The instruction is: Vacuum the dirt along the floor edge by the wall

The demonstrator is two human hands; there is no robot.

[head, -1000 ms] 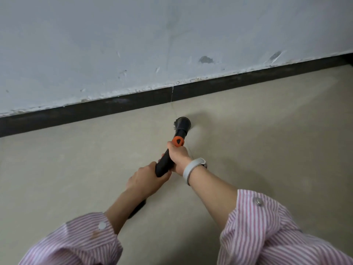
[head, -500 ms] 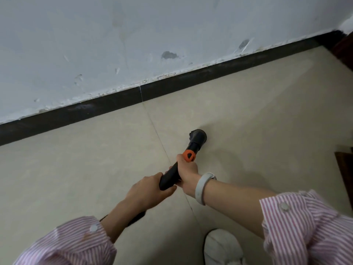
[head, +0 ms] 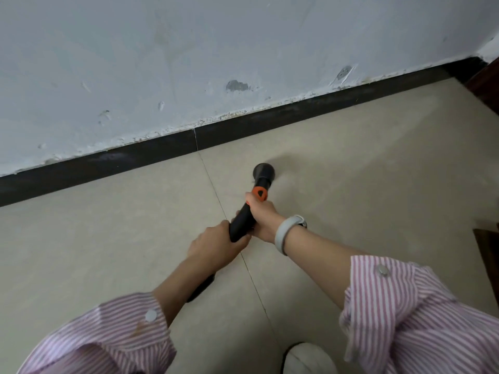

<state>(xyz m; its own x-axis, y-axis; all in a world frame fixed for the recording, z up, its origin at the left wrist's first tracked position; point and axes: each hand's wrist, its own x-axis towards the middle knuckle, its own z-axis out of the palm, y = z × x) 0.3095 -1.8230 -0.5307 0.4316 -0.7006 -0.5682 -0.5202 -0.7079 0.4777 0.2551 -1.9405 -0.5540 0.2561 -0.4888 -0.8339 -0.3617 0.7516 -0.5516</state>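
Wall (head: 189,49), pale and chipped, spans the top of the view, with a black skirting (head: 108,163) along its base. Floor (head: 378,171) of beige tiles fills the rest; 1 grout line runs from the skirting down toward the person. Striped sleeves cover both forearms at the bottom edge. A white shoe (head: 307,359) shows at the lower edge.

Vacuum wand (head: 241,221), black with an orange collar, slants up and to the right from the hands. Its round nozzle (head: 263,171) sits on the floor, near the skirting but apart from it, just right of the grout line.

Left hand (head: 216,245) grips the lower part of the wand, fingers curled round it. Right hand (head: 263,215) grips the wand just below the orange collar, fingers wrapped round it. A white wristband (head: 286,233) sits on the right wrist.
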